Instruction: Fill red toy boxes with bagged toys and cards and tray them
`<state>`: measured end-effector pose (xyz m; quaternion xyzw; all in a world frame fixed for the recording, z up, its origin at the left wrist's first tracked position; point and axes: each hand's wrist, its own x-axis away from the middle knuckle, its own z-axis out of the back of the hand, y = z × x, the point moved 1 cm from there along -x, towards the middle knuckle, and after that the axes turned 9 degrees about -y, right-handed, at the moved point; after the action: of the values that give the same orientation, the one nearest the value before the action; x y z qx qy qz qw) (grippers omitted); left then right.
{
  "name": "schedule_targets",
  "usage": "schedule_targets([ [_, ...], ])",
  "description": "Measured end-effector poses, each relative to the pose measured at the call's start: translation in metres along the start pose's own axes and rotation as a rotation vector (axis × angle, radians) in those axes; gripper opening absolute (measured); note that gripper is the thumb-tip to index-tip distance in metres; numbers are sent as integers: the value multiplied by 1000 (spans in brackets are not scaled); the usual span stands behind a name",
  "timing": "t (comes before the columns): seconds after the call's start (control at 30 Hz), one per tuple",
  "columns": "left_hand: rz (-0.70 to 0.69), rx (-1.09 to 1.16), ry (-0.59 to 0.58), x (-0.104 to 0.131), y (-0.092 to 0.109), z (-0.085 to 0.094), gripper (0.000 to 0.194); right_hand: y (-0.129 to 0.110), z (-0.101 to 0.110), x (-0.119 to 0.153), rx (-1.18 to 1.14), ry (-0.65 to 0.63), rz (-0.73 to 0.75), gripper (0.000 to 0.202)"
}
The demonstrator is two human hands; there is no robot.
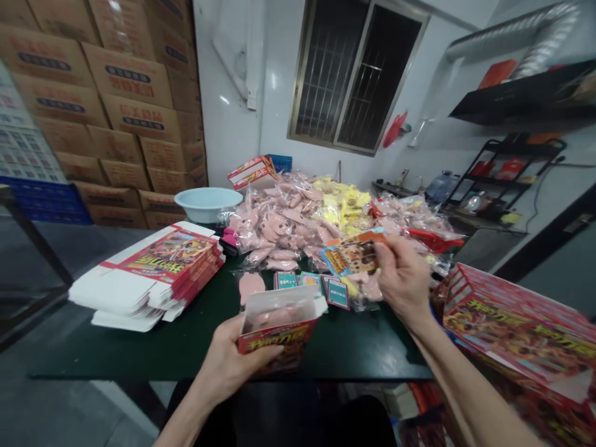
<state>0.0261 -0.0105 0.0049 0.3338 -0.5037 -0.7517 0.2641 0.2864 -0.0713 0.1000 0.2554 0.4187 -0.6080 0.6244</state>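
My left hand is wrapped round a small red printed carton at the table's front edge. Its white top flaps stand up, and pinkish wrapped contents show inside. Up to the right, my right hand pinches a colourful printed card or packet by its right end, apart from the carton. Just beyond the carton lie several small teal cards and a flat pink piece. Behind them spreads a heap of pink pieces in clear bags, with yellow bagged pieces among them.
Flattened red-and-white cartons are stacked at the left of the green table. A pale blue basin stands behind them. Filled-out red cartons stand at the right, near a red basket. Brown boxes line the back left.
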Motion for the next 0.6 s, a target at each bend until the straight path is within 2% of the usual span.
schedule_targets([
  [0.07, 0, 81, -83, -5, 1, -11, 34, -28, 25, 1, -55, 82, 50, 16],
  [0.13, 19, 171, -137, -7, 0, -18, 38, -48, 34, 4, -110, 67, 97, 15],
  [0.27, 79, 257, -171, -7, 1, -23, 38, -58, 19, 9, -215, 5, 57, 26],
  [0.43, 109, 295, -176, -6, 7, -21, 35, -59, 5, 5, -250, 61, 18, 27],
  [0.6, 87, 324, -215, -6, 5, -23, 35, -63, 7, -6, -230, -25, 140, 30],
])
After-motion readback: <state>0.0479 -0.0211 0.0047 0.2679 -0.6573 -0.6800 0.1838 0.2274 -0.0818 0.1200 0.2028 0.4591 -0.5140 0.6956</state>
